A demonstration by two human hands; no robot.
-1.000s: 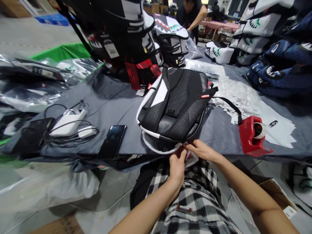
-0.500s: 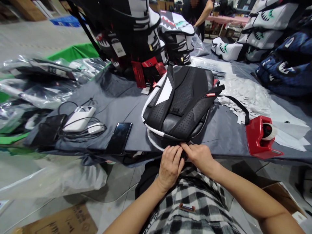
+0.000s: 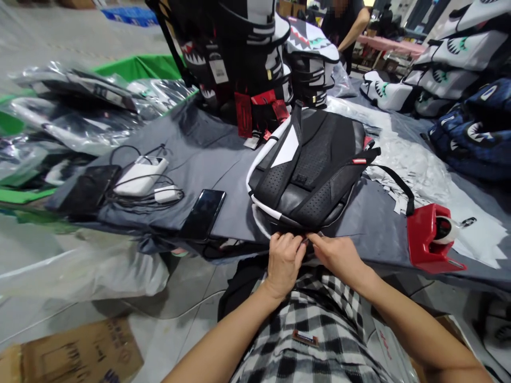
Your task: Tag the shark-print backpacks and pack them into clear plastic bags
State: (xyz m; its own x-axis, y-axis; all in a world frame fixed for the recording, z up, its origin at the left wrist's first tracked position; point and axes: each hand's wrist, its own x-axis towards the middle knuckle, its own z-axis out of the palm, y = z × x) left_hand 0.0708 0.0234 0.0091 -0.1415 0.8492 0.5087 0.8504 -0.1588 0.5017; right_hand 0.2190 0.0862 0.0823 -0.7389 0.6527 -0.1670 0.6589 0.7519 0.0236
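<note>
A black and white backpack lies on the grey-covered table with its padded back and shoulder straps facing up. At its near edge, by the table's front, both of my hands meet. My left hand is closed, fingers curled over the backpack's lower edge. Close beside it, my right hand pinches at the same edge, thumb and forefinger together. Whatever part of the backpack lies between the fingertips is small and mostly hidden.
A phone and a white power bank with cables lie to the left. On the right stands a red tape dispenser near paper scraps. Stacked shark-face backpacks rise behind. A co-worker stands farther back.
The view has shifted, so the table things appear a little farther right. Both hands stay at the backpack's near edge, with only small finger movement.
</note>
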